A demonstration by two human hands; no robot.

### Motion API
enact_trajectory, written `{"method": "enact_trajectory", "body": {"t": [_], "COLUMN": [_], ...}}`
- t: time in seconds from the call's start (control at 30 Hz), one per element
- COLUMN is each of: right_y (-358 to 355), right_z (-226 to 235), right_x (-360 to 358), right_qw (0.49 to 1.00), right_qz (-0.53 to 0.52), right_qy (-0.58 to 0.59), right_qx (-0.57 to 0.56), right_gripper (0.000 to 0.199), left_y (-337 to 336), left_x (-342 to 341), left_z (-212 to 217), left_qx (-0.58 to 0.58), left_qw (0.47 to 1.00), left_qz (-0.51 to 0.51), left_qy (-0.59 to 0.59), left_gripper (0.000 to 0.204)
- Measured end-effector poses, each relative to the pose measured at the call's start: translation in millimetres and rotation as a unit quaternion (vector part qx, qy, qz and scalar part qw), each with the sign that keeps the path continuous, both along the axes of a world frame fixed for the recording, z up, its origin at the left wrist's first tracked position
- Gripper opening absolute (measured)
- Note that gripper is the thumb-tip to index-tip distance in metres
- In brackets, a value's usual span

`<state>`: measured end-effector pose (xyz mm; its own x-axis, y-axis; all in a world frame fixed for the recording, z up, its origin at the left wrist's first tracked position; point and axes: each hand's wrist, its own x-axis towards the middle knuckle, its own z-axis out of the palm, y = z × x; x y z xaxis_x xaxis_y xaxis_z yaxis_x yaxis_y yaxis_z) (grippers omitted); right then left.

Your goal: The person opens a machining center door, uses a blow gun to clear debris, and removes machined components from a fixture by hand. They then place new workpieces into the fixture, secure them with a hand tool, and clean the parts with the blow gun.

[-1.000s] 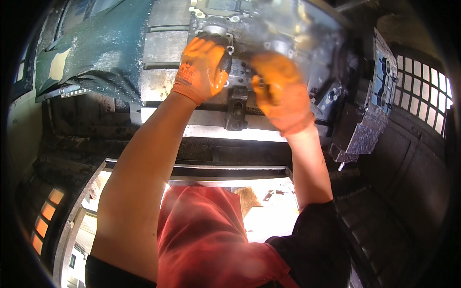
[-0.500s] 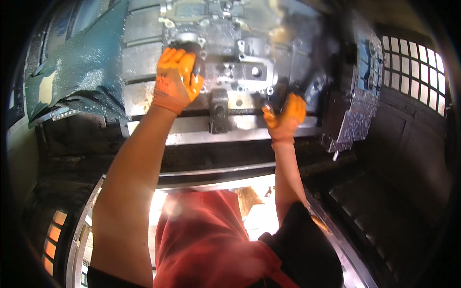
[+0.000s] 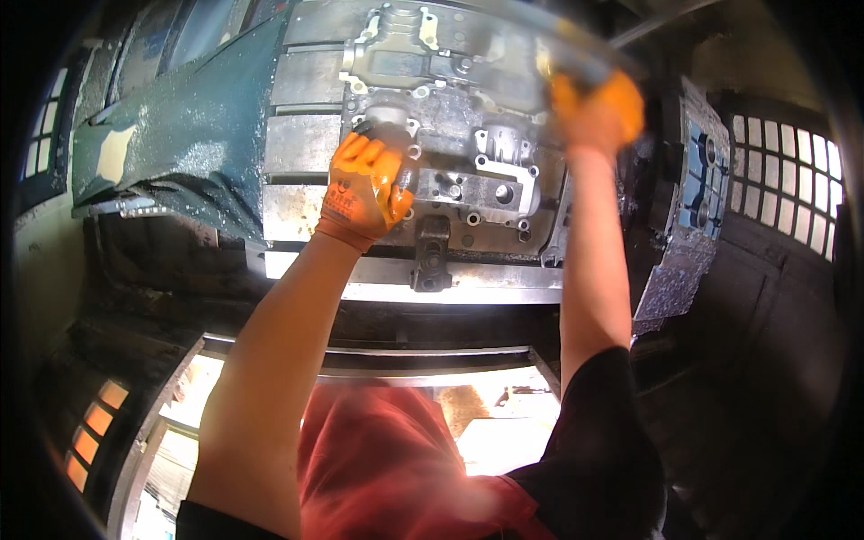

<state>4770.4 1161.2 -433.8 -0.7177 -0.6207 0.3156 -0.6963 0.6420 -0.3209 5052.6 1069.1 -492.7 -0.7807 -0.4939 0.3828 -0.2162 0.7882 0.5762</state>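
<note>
My left hand (image 3: pixel 364 187), in an orange-coated glove, is closed over something dark grey at the left of the metal bed. Its fingers curl down and hide most of what they grip. Beside it are pale cast metal parts (image 3: pixel 391 63) with machined rims and bolt holes, fixed on the slotted bed (image 3: pixel 306 85). My right hand (image 3: pixel 598 112), gloved the same, is raised over the far right of the bed and smeared by motion. It looks closed round a dark, blurred thing whose kind I cannot make out.
An open-end wrench (image 3: pixel 553 245) lies at the bed's right. A black clamp block (image 3: pixel 433 256) sits at the near edge. Blue-green sheeting (image 3: pixel 180 139) drapes the left, and a chip-covered metal block (image 3: pixel 679 270) stands right. A barred window (image 3: pixel 783 171) is farther right.
My right hand has gone from the bed's near right edge up and away, over the far right. The wrench there now shows. My left hand keeps its grip; the whole view has shifted.
</note>
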Motion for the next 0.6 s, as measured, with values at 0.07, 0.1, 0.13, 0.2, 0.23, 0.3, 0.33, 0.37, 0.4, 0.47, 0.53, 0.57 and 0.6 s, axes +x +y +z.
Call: {"method": "enact_trajectory", "body": {"t": [0.07,0.1,0.13,0.2,0.23,0.3,0.33,0.37,0.4,0.47,0.53,0.57,0.6], "right_y": [7,6,-13,-43,-52,-47,-27,-7,10,0,-27,-44,-57], "right_z": [5,3,8,-13,-13,-3,12,-3,-18,-9,8,21,28], "right_x": [4,11,36,60,53,24,-11,-28,-43,-23,33,58,76], "right_qw": [0.988,0.978,0.972,0.961,0.956,0.973,0.985,0.976,0.947,0.968,0.96,0.971,0.963], "right_qz": [0.025,0.06,0.133,0.154,0.18,0.174,0.139,0.069,-0.016,0.109,0.228,0.203,0.173], "right_qy": [0.119,0.146,0.113,0.227,0.229,0.145,0.061,0.199,0.318,0.222,0.165,0.08,-0.007], "right_qx": [0.095,0.134,0.155,0.043,0.023,0.044,0.085,0.06,0.029,0.032,-0.006,0.101,0.207], "right_gripper": [0.062,0.07,0.082,0.102,0.099,0.093,0.091,0.085,0.078,0.072,0.065,0.062,0.06], "left_y": [0,2,1,0,-1,-2,-4,-2,1,0,-2,-2,-4], "left_x": [0,1,0,-7,-7,1,2,-5,-7,-5,-1,1,1], "left_z": [4,4,2,3,2,3,5,8,11,8,6,3,4], "left_qx": [-0.004,-0.01,-0.022,-0.02,-0.009,0.013,0.007,0.004,0.002,-0.014,0.003,0.002,-0.003], "left_qw": [1.0,0.999,0.999,0.998,0.998,1.0,1.0,0.999,0.999,0.998,0.999,0.999,0.999], "left_qz": [-0.002,0.0,0.002,-0.003,-0.002,-0.004,-0.003,-0.01,-0.014,-0.001,0.001,0.006,0.005], "left_qy": [0.017,0.032,0.049,0.063,0.054,0.008,0.019,0.035,0.047,0.056,0.053,0.044,0.044], "left_gripper": [0.031,0.027,0.025,0.025,0.026,0.031,0.031,0.031,0.031,0.032,0.032,0.033,0.032]}}
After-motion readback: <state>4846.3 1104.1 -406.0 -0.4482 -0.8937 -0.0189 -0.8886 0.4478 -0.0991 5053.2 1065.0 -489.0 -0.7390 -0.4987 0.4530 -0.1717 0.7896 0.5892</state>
